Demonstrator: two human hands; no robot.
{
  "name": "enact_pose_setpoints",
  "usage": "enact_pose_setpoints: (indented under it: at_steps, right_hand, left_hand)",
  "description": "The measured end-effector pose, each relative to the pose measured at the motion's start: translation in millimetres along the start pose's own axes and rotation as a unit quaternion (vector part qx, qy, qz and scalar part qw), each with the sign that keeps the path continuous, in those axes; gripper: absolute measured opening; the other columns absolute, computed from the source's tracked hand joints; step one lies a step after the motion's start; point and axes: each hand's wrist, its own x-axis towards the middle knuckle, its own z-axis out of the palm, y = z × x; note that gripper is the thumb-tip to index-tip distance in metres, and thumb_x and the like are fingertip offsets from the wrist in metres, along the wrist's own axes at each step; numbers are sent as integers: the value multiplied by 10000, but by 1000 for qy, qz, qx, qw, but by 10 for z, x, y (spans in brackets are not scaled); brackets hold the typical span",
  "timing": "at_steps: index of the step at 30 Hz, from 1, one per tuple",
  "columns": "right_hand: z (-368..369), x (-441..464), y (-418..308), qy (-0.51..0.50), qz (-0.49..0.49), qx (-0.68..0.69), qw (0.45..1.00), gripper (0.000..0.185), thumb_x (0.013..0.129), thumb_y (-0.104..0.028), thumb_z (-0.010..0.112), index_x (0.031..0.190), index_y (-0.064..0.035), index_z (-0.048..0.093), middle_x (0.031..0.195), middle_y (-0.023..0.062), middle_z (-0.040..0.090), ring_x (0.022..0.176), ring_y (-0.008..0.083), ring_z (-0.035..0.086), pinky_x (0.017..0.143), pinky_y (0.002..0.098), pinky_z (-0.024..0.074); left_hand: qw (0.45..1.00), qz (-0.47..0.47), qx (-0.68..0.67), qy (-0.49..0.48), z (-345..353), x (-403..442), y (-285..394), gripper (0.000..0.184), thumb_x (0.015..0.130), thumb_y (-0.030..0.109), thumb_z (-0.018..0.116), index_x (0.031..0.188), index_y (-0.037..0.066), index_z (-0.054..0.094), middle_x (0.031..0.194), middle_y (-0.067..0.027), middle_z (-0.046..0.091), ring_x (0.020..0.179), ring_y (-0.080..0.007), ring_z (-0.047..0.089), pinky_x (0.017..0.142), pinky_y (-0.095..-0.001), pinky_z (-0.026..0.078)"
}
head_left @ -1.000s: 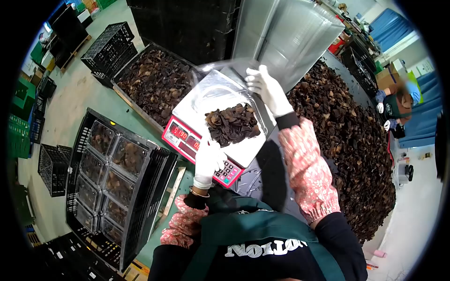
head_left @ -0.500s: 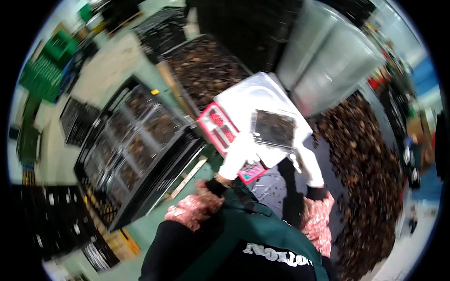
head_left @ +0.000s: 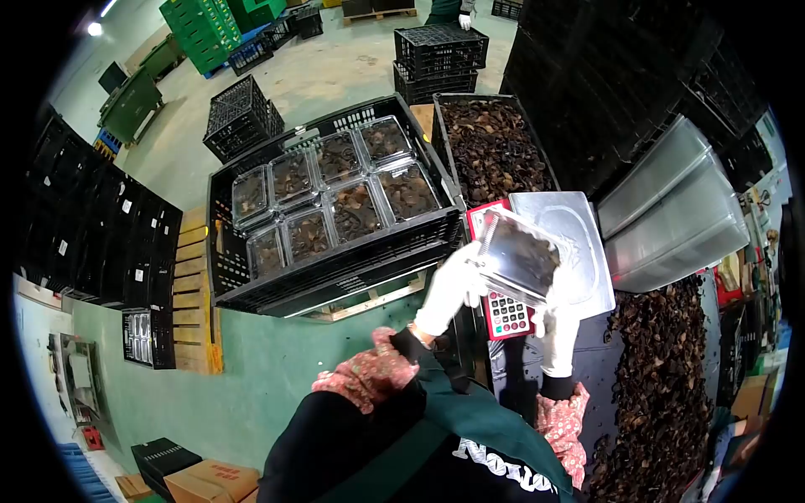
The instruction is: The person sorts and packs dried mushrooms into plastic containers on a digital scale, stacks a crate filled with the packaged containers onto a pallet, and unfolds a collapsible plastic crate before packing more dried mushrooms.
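Both my hands wear white gloves and hold a clear plastic box (head_left: 521, 254) of dark dried mushroom-like pieces, lid on, tilted above the scale. My left hand (head_left: 457, 287) grips its left edge; my right hand (head_left: 560, 323) grips its lower right corner. Beneath the box is the scale (head_left: 577, 220), with a bare metal plate and a red keypad side partly hidden by the box. To the left, a black crate (head_left: 335, 268) holds several similar filled clear boxes (head_left: 356, 210) in two rows.
Loose dark pieces (head_left: 658, 381) lie heaped on the table at right. A tray of them (head_left: 495, 151) stands behind the scale, beside stacked clear lids or trays (head_left: 679, 220). Black crates (head_left: 440, 52) and a wooden pallet (head_left: 191, 298) are on the floor. Another person (head_left: 449, 12) stands at the top.
The view has swung left, towards the black crate. The open box on the scale got its lid during this time, and both my hands have lifted it off the plate.
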Motion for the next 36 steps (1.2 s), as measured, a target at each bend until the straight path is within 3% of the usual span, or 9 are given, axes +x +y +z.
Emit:
enact_pose_setpoints:
  at_steps: [3,5,7,14,21,28,31,33,36]
  right_hand:
    - [648,-3,-775,-16,144,119,982,108,934,-125,575,869,-51,618,714,12,580,598,93,557,545,250,435]
    - [1028,36,-940,-115,-51,31,992,65,901,-117,618,908,-56,641,774,60,625,642,140,612,573,286,476]
    - [1367,71,-1033,-166,-250,-156,941,142,902,-156,633,1009,-69,664,875,96,654,696,200,636,624,318,513]
    - [1164,-79,-943,-445,-24,-96,890,362,922,-315,626,1224,-117,636,1050,122,673,912,273,657,829,345,523]
    - [506,-327,-241,-242,264,79,930,253,988,-209,570,1126,-32,688,972,24,695,786,69,629,742,228,508]
    - [54,-645,-291,-72,318,79,942,277,987,-262,575,1100,-36,688,936,21,697,753,74,628,722,250,510]
    - [-37,-884,-161,-7,303,88,949,296,975,-301,586,1061,-38,691,875,33,695,761,88,644,715,255,509]
    - [-138,-934,-219,16,377,132,917,299,982,-280,562,1106,-40,690,975,17,687,780,89,622,734,244,506]
    - [-176,-1259,-26,94,329,170,924,312,988,-279,535,1104,-29,681,971,28,682,747,100,630,696,248,506]
  left_hand:
    - [986,148,71,40,-493,85,131,478,1008,267,507,1408,11,456,784,-30,649,712,-99,631,636,-209,502]
    - [934,81,-216,273,-137,-150,475,477,1014,368,513,1409,105,473,944,-55,655,879,-137,638,796,-285,521]
    - [936,44,-311,160,-422,-242,472,468,1006,446,507,1391,182,479,1215,-83,595,1082,-200,593,948,-404,482]
    - [942,139,65,299,-2002,-313,1592,482,995,356,569,1344,27,531,1311,-60,574,1201,-174,509,1034,-326,388]
    - [899,-101,329,272,-3373,60,1574,633,998,475,498,1360,-45,501,1290,-148,605,1147,-236,566,1001,-318,409]
    - [391,-301,851,179,-2641,457,1956,738,942,643,346,1147,24,691,1158,-262,647,1146,-403,603,956,-507,467]
    - [477,-29,855,202,-1979,1057,1874,567,981,515,445,1122,6,650,964,-245,697,914,-386,675,803,-483,508]
    - [736,68,672,32,-1327,1584,1547,381,1004,354,523,1097,7,649,810,-145,678,707,-238,616,691,-375,495]
    - [794,190,535,-220,475,1876,971,183,1005,130,541,1063,-1,654,754,-13,576,657,-107,478,643,-272,437]
